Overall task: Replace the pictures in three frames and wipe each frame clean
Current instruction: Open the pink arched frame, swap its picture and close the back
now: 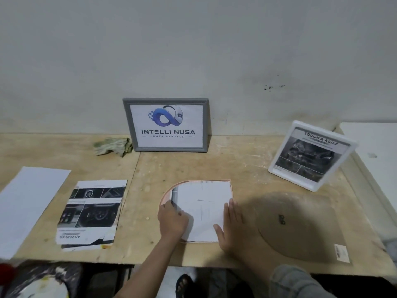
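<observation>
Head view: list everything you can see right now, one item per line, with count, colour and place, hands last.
grey frame: one, grey, holds a logo print, leaning on the wall at table back.
white frame: one, white, holds a dark print, standing tilted at right.
pink frame: one, pale pink, rounded left end, flat at table centre.
white sheet: one, white, lying on the pink frame.
backing board: one, brown, rounded, flat at right.
printed pictures: small stack, dark prints, left of centre.
blank paper: one, white, far left.
cloth: one, greenish, crumpled, beside the grey frame.
table: one, light wood.
left hand: pinches the sheet's left edge.
right hand: flat, presses the sheet's right edge.
</observation>
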